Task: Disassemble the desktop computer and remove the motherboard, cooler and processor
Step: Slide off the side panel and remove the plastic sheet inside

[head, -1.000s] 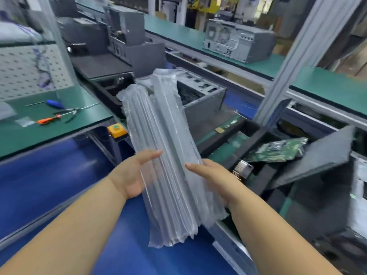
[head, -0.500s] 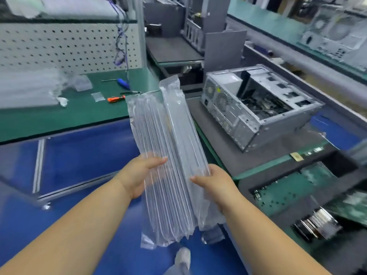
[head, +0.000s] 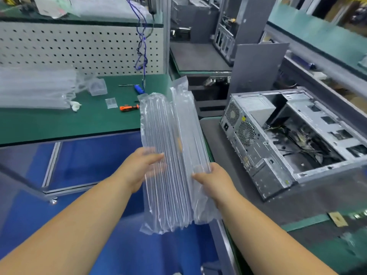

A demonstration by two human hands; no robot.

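Note:
Both hands hold a clear air-column packing bag [head: 170,139] upright in front of me. My left hand [head: 141,167] grips its left edge, thumb across the front. My right hand [head: 212,179] grips the right edge from below. An opened grey desktop computer case [head: 282,139] lies on its side on a grey mat to the right, its rear fans facing me and cables showing inside. The motherboard, cooler and processor are not plainly visible.
The green bench [head: 59,124] at left carries a stack of air-column bags [head: 35,88], an orange screwdriver [head: 129,107], a blue-handled tool [head: 138,89] and small plastic bags. A white pegboard [head: 79,46] stands behind. A grey side panel [head: 258,64] leans beyond the case.
My view has swung left, away from the bins of parts, toward the green bench and the open case. Both hands kept hold of the packing bag throughout.

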